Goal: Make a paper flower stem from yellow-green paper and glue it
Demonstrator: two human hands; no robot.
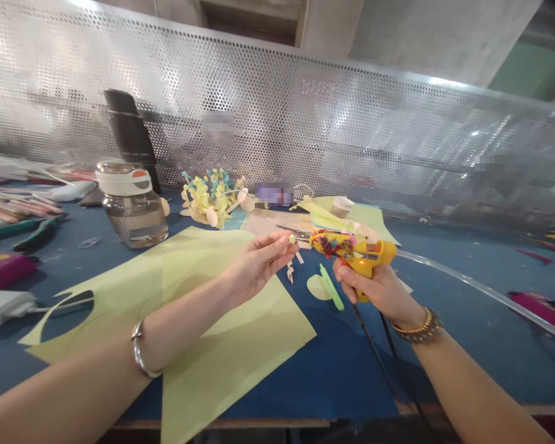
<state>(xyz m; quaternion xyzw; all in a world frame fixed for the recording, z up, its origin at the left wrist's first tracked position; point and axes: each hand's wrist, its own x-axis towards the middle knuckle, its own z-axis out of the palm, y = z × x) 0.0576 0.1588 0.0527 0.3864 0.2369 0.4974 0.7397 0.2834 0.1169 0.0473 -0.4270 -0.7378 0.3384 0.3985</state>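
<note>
Above the blue tabletop [326, 382], I remotely watched the left hand [256, 265] pinch a tiny pale-yellow piece [292, 238] just left of the yellow plastic glue gun [363, 265], barrel pointing leftward, handle wrapped by the right hand [380, 288].

The 2 forearms are bare as far as they show. Behind the left hand [261, 265], the wrist wears 1 silver bangle [139, 353], slim, smooth and shiny, with a small raised part on its upper side. Behind the right hand [383, 291] are 2 bracelets, side by side: 1 thin gold-coloured bracelet [428, 319] and 1 broader dark brownish bracelet [435, 324] with a beaded look, its finer detail blurred.
</note>
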